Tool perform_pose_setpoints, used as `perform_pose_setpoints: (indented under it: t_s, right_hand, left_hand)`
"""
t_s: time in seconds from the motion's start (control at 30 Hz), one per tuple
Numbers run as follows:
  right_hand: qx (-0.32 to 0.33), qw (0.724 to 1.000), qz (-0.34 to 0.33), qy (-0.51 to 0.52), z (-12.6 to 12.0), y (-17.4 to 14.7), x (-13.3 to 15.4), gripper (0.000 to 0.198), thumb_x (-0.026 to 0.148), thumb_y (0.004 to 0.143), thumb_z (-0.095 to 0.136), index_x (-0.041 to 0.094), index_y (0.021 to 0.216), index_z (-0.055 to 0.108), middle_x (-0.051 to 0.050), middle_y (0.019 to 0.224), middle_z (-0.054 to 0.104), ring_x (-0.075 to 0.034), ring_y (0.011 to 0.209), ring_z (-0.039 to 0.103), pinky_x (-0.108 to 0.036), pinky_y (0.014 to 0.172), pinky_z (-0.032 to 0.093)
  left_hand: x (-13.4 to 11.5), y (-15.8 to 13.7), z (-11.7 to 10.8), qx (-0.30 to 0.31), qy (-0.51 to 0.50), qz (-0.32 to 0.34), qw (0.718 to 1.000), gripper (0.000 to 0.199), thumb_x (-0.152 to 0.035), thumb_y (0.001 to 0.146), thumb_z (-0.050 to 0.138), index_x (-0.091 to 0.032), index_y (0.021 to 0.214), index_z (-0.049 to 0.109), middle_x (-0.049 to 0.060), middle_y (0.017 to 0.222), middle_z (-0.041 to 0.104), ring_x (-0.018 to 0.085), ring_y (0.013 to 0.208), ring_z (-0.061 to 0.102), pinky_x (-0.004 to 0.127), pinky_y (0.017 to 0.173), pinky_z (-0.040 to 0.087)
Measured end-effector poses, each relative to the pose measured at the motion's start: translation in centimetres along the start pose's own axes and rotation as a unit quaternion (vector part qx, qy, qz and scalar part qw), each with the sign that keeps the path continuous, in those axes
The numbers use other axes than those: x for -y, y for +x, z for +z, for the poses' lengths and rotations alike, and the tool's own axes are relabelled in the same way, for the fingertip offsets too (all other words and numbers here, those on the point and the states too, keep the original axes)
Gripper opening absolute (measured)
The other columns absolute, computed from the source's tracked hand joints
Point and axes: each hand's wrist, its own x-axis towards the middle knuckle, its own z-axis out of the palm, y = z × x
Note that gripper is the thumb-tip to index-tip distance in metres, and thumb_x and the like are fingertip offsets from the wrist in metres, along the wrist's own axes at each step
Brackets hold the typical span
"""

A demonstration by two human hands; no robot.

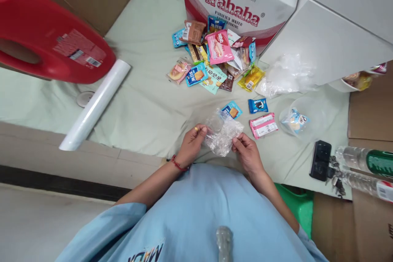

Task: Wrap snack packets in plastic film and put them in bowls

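Between my two hands a crinkled clear plastic bag is stretched in front of my body. My left hand pinches its left side between thumb and finger. On the right side, my right hand grips the bag's edge the same way. A blue biscuit packet lies just beyond the bag, partly covered by it. Right of that are a small dark blue packet and a pink-and-white packet. Farther right, a clear round plastic container has a light blue snack packet in it.
Several wrapped snacks are heaped before a Wahaha water box. A bundle of clear plastic bags lies beside them. Left are a white roll and a red jug; right, a black phone, keys and bottles.
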Motion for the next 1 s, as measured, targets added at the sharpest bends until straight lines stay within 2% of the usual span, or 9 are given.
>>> perform_pose_setpoints:
  t_s: [0.07,0.17,0.3,0.43,0.63,0.7,0.8,0.9,1.0]
  right_hand:
    - [0.000,1.000,0.013,0.003,-1.2,0.0,-0.1,0.034,0.053,0.082,0.078,0.023,0.079,0.064,0.004,0.066,0.055,-0.013,0.060,0.047,-0.027,0.061,0.039]
    - [-0.007,1.000,0.023,-0.020,-3.1,-0.3,-0.4,0.033,0.053,0.081,0.077,0.022,0.083,0.065,0.003,0.070,0.058,-0.013,0.060,0.047,-0.027,0.059,0.039]
    - [-0.110,0.986,-0.024,-0.119,-4.3,-1.0,-0.3,0.030,0.051,0.087,0.071,0.023,0.095,0.067,0.003,0.073,0.058,-0.014,0.060,0.044,-0.027,0.056,0.036]
    - [-0.118,0.971,-0.069,-0.195,-3.3,-1.0,0.5,0.030,0.053,0.093,0.061,0.023,0.091,0.065,0.002,0.070,0.056,-0.015,0.060,0.045,-0.029,0.058,0.037]
    - [-0.117,0.930,-0.130,-0.323,-0.5,2.0,0.2,0.035,0.050,0.087,0.067,0.021,0.105,0.066,-0.004,0.088,0.062,-0.019,0.074,0.055,-0.032,0.070,0.046]
    - [-0.088,0.935,-0.140,-0.313,-0.2,2.9,0.0,0.025,0.045,0.089,0.063,0.021,0.096,0.068,-0.004,0.086,0.062,-0.019,0.076,0.055,-0.032,0.072,0.046]
    - [-0.060,0.962,-0.132,-0.232,-0.8,3.4,0.2,0.022,0.043,0.088,0.065,0.022,0.086,0.069,0.000,0.078,0.060,-0.015,0.067,0.050,-0.029,0.065,0.042]
    - [-0.066,0.989,-0.072,-0.112,-2.6,2.7,1.1,0.027,0.047,0.079,0.077,0.022,0.082,0.068,0.004,0.068,0.054,-0.012,0.057,0.040,-0.026,0.053,0.033]
    - [-0.074,0.997,-0.006,-0.014,-5.1,1.2,2.0,0.034,0.048,0.070,0.085,0.022,0.080,0.066,0.006,0.066,0.048,-0.008,0.052,0.032,-0.023,0.046,0.023]
  left_hand:
    - [0.3,0.3,-0.1,-0.046,-0.067,-0.041,0.996,0.043,-0.062,0.093,0.058,-0.021,0.090,0.068,0.003,0.088,0.071,0.018,0.081,0.061,0.030,0.077,0.049]
    - [0.4,0.6,-0.1,-0.043,-0.137,-0.090,0.986,0.047,-0.067,0.087,0.063,-0.021,0.093,0.069,0.004,0.089,0.074,0.018,0.080,0.065,0.031,0.071,0.051]
    - [0.0,0.6,0.4,-0.013,-0.156,-0.108,0.982,0.051,-0.069,0.083,0.067,-0.021,0.100,0.072,0.005,0.096,0.077,0.019,0.075,0.068,0.032,0.068,0.052]
    - [-0.4,0.2,1.1,0.006,-0.156,-0.101,0.983,0.051,-0.068,0.084,0.068,-0.021,0.104,0.074,0.006,0.098,0.079,0.019,0.072,0.070,0.032,0.068,0.052]
    - [-0.5,-0.6,0.9,0.021,-0.106,-0.075,0.991,0.051,-0.065,0.088,0.065,-0.019,0.105,0.074,0.007,0.099,0.079,0.020,0.074,0.071,0.033,0.075,0.052]
    - [-0.4,-0.8,0.6,0.019,-0.102,-0.072,0.992,0.051,-0.065,0.088,0.064,-0.018,0.107,0.074,0.007,0.098,0.079,0.020,0.074,0.071,0.033,0.073,0.052]
    - [-0.2,-0.7,-0.1,-0.016,-0.139,-0.075,0.987,0.050,-0.065,0.087,0.066,-0.019,0.106,0.073,0.006,0.095,0.079,0.019,0.072,0.070,0.033,0.072,0.052]
    - [-0.2,-0.5,-0.9,-0.048,-0.176,-0.082,0.980,0.046,-0.063,0.086,0.068,-0.021,0.105,0.073,0.006,0.093,0.079,0.018,0.071,0.069,0.031,0.067,0.052]
    - [-0.3,-0.1,-1.7,-0.057,-0.197,-0.099,0.974,0.044,-0.061,0.085,0.071,-0.022,0.105,0.074,0.004,0.094,0.079,0.016,0.071,0.068,0.027,0.062,0.050]
